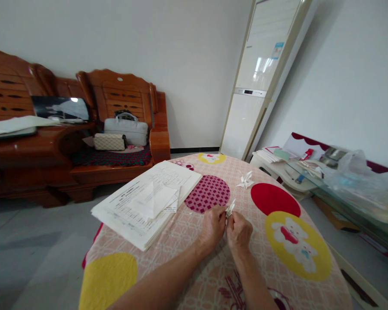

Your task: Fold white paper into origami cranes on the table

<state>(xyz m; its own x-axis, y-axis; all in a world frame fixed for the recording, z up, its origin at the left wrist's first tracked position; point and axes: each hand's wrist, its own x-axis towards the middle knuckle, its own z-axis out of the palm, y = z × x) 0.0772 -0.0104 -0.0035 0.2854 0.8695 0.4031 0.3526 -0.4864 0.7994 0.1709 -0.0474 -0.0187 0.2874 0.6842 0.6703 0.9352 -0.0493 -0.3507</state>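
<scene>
Over the middle of the cloth-covered round table, my left hand (214, 223) and my right hand (239, 231) meet, both closed. Between their fingertips they pinch a small folded paper piece (230, 208), white with dark print marks; its lower part is hidden by the fingers. Beyond the hands lies a folded paper star (245, 180) with several pointed arms. To the left rests a thick stack of printed paper sheets (123, 206), with loose creased paper pieces (155, 199) on top.
The round table's patterned cloth (168, 262) fills the foreground. At right stands a glass-topped side table (336, 189) with plastic bags (355, 172) and papers. Wooden chairs (126, 94) with bags (129, 130) stand at back left, and a tall white air conditioner (245, 116) at the back.
</scene>
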